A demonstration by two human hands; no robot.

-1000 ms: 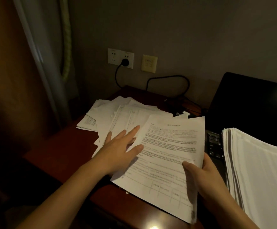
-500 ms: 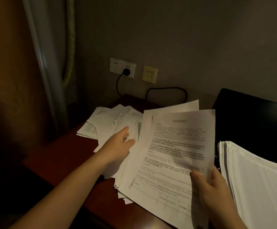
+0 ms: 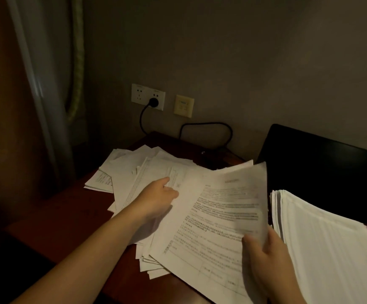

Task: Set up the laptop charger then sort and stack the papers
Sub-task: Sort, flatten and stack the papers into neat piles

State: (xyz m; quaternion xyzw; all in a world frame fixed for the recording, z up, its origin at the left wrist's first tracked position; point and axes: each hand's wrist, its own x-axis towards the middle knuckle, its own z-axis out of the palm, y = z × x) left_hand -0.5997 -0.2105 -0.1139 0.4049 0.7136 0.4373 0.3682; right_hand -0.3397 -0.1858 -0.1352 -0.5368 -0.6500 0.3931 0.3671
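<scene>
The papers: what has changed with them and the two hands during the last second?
The right hand has lifted its printed sheets off the desk and tilted them up. The left hand, which lay flat with spread fingers, has slid under those sheets into the loose pile and curled its fingers. Unchanged: the neat stack on the right, the plug in the socket, the laptop.
</scene>
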